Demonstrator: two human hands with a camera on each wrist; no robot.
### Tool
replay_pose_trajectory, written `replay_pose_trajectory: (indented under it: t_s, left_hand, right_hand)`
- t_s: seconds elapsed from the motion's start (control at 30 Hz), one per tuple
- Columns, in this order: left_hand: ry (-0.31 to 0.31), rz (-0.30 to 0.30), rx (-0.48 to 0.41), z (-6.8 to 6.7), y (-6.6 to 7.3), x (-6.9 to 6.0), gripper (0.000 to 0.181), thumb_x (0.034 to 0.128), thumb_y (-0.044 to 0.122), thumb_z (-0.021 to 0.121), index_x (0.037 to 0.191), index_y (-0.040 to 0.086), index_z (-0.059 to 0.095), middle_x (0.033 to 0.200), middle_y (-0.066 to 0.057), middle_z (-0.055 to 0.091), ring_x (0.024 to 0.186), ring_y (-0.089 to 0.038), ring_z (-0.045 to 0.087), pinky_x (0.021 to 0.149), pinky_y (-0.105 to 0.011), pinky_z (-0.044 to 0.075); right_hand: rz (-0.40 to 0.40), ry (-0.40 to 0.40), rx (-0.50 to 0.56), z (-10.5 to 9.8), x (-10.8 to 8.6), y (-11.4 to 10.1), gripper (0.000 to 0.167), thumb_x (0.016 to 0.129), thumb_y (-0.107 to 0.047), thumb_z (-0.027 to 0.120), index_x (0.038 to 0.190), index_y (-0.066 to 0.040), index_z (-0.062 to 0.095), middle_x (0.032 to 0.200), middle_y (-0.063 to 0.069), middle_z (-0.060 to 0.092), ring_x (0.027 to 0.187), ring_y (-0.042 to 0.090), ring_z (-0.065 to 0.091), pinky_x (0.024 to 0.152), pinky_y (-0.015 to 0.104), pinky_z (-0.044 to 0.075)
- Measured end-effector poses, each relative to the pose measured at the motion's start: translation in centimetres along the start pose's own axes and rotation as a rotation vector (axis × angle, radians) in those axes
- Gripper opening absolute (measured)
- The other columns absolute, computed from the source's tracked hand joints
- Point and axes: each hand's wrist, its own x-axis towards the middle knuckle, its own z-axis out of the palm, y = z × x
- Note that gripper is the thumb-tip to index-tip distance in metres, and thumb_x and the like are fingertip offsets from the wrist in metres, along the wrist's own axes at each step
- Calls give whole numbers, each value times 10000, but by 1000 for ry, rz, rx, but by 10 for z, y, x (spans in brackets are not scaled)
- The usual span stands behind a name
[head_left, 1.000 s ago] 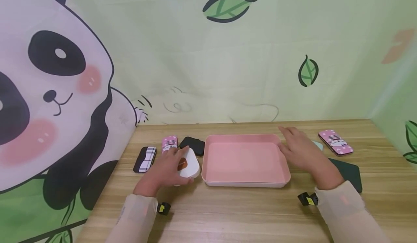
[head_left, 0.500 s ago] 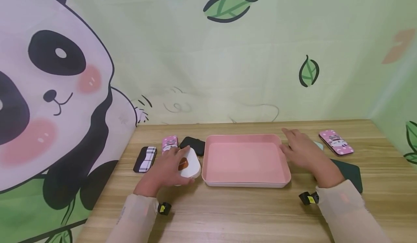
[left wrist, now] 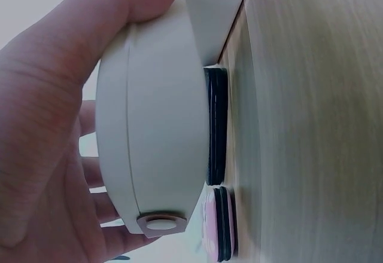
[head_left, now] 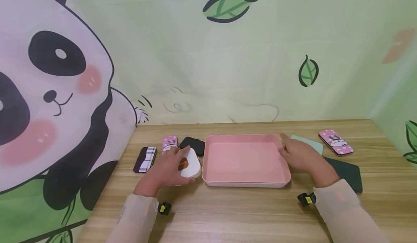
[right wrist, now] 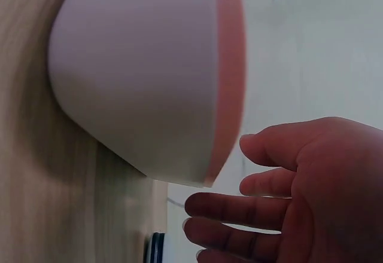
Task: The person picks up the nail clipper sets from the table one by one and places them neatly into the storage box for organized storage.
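Observation:
My left hand (head_left: 166, 167) grips a small white lidded box (head_left: 193, 165) with a brown label on top, left of a pink tray (head_left: 245, 184). In the left wrist view the box (left wrist: 164, 107) shows a lid seam and a small clasp; the thumb lies over its upper end and the fingers reach around behind. Beside the tray's right edge, my right hand (head_left: 301, 157) holds nothing. Its fingers (right wrist: 239, 210) are loosely bent and spread in the right wrist view, with the thumb close to the tray's pink rim. Contact with the rim is unclear.
A plaid-and-black case (head_left: 145, 159), a pink patterned case (head_left: 169, 143) and a black case (head_left: 194, 145) lie around the left hand. To the right are a pale green flat item (head_left: 309, 144), another pink patterned case (head_left: 336, 142) and a dark green flat item (head_left: 346, 172).
My right hand has turned and lowered slightly at the tray's right edge, its fingers less extended, uncovering more of the pale green item. The left hand and white box stay nearly still.

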Motion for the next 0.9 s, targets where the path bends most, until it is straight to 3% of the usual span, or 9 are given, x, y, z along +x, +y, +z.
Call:
replay_pose_trajectory:
  t_s: [0.2,0.37,0.47,0.6,0.7,0.9]
  left_hand:
    - [-7,-5,9,1,-1,0,1103,634,643,842,1563,309,352,1515,-138,413,1218,-336,498,990,-560,494]
    - [-7,-6,9,0,-1,-1,1100,637,639,842,1564,304,353,1516,-140,411,1218,-343,498,991,-559,493]
    - [-7,-2,2,1,-2,-2,1107,637,637,845,1566,293,351,1509,-145,416,1213,-337,497,994,-550,491]
    - [-6,3,-4,0,-2,-4,1116,638,640,846,1570,285,345,1504,-145,420,1217,-328,492,1006,-539,483]
    - [-5,6,-4,0,-3,-4,1113,639,644,844,1569,291,345,1505,-142,418,1221,-326,491,1009,-539,482]
    - [-2,20,-8,0,-3,-4,1109,643,644,844,1567,280,351,1499,-147,424,1220,-327,498,1004,-540,484]
  right_hand:
    - [22,-46,4,4,0,0,645,1070,-265,404,1520,147,196,1361,322,554,1153,367,614,973,572,484]
    - [6,-50,-13,10,2,4,658,1071,-270,401,1520,157,180,1452,336,458,1217,387,585,984,569,475]
    - [-15,-51,-26,14,4,5,665,1068,-264,409,1514,169,173,1436,348,466,1137,342,621,917,518,507]
    - [-20,-63,-30,17,6,6,693,1066,-254,425,1520,171,118,1129,283,663,897,243,622,742,408,491]
    - [-18,-67,-28,18,6,7,704,1064,-243,431,1523,169,91,1026,221,679,833,222,592,701,374,458]
    - [-31,-70,-11,19,5,6,673,1062,-211,424,1513,183,117,1348,368,526,906,260,594,738,395,464]
